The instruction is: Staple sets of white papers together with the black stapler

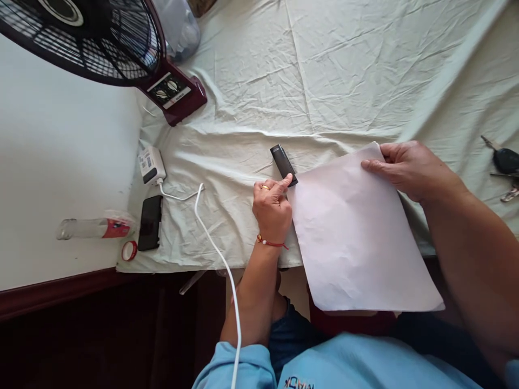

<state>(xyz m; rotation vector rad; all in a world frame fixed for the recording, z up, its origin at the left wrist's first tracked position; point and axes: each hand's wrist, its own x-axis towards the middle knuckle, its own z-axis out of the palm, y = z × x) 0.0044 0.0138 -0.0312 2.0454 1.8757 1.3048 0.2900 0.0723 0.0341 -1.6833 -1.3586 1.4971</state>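
Note:
My left hand point(273, 208), with a ring and a red string bracelet, is closed at the near end of a small black stapler point(281, 159). Its thumb lies on the stapler beside the upper left corner of some white paper point(357, 232). My right hand point(411, 167) pinches the paper's upper right corner, thumb on top and fingers beneath. The paper slopes down over the table's front edge toward my lap. Whether it sits between the stapler's jaws is hidden by my left hand.
A dark red fan point(178, 97) stands at the back left. A power strip point(152, 165), black phone point(150, 222), glass bottle point(87, 228) and red-rimmed tape roll point(129, 250) lie on the left. A white cable point(219, 251) runs past my left arm. Keys point(506, 161) lie far right.

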